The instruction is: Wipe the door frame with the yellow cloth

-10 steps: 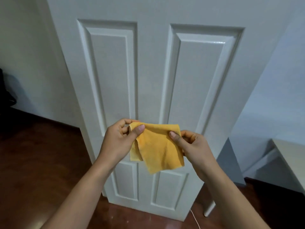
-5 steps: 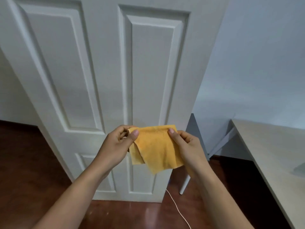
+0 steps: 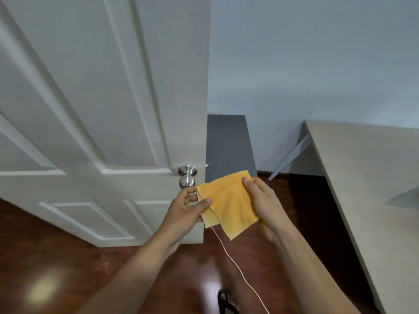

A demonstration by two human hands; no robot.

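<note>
Yellow cloth [image 3: 229,200] pinched between left hand [image 3: 184,209], right hand [image 3: 264,201].

Thin cord [image 3: 238,266] on wood floor [image 3: 68,257]

Yellow-orange cloth [image 3: 229,203], plain and unpatterned. White panelled door [image 3: 102,98] with a silver metallic knob [image 3: 187,176]. Pale blue-grey wall [image 3: 317,53]. Dark reddish-brown glossy floor [image 3: 56,257]. Light beige, faintly grained tabletop [image 3: 367,177]. Thin white cord [image 3: 235,266].
</note>
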